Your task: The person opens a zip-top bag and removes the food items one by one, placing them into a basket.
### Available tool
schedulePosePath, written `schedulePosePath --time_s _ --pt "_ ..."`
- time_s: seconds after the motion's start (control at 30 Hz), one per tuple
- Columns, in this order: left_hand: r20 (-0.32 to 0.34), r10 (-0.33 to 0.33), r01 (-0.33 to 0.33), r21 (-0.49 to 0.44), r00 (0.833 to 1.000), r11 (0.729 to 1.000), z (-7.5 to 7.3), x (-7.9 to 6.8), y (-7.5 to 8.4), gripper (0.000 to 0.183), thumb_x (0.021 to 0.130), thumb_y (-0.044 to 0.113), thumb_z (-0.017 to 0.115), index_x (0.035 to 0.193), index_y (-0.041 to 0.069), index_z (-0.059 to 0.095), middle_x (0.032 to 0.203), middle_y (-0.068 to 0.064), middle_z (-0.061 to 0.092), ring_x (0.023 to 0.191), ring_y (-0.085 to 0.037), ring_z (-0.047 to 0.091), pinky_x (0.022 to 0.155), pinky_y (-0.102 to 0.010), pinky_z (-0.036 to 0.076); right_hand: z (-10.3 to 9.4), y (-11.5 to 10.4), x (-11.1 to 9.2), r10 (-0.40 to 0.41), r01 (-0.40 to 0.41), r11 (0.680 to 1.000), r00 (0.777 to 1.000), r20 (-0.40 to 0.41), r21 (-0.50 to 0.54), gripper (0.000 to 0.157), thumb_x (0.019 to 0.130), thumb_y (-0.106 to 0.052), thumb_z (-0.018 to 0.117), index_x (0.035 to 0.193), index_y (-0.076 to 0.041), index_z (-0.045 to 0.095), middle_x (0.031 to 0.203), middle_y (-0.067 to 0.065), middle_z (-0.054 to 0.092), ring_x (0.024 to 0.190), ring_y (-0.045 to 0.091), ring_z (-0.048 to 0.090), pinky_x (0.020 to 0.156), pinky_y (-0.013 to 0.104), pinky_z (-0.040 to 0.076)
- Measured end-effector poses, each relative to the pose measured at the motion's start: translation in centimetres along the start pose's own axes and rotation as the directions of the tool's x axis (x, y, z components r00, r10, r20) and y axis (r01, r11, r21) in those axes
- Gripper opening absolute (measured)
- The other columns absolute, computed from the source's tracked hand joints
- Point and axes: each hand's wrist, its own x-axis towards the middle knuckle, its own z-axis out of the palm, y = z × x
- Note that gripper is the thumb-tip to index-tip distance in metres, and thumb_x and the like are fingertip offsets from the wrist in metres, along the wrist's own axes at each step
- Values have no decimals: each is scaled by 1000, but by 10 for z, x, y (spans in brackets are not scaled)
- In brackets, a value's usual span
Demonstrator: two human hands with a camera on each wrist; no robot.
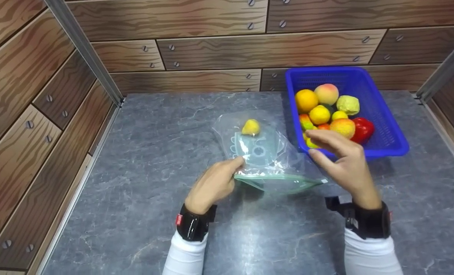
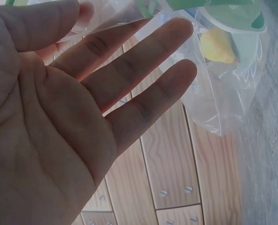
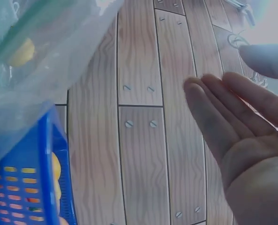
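Observation:
A clear zip bag [image 1: 288, 160] with a green seal strip lies on the grey tabletop, its mouth gaping toward me. Inside it sits a small yellow fruit that looks like a pear [image 1: 251, 127], also visible through the plastic in the left wrist view [image 2: 217, 46]. My left hand [image 1: 214, 183] pinches the bag's left edge at the seal between thumb and forefinger, the other fingers stretched out. Raised near the basket's front left corner, my right hand [image 1: 343, 164] holds nothing; its fingers are extended and the thumb stands apart.
To the right of the bag is a blue plastic basket [image 1: 393, 130] with several fruits, among them an orange [image 1: 306, 101], a peach [image 1: 327, 94] and a red pepper-like piece [image 1: 362, 130]. Wood-patterned walls [image 1: 211, 53] border the tabletop [image 1: 146, 152] at the back and sides.

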Motion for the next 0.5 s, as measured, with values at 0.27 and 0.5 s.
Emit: schedulePosePath --time_s 0.27,0.5 --pt "-20 13 -13 -1 1000 1000 -1 -1 0 41 84 -16 51 114 11 61 112 -6 75 98 -24 72 80 -33 60 0 2 -6 7 4 995 994 108 -105 44 76 16 79 118 3 74 116 16 74 113 5 65 100 16 49" --pt "-17 19 -19 -10 1000 1000 2 -2 -1 42 83 -17 52 114 11 61 112 -7 75 97 -24 72 80 -33 60 3 -8 -12 -40 55 996 975 220 -65 42 76 14 80 115 1 76 112 13 76 110 10 69 101 16 49"
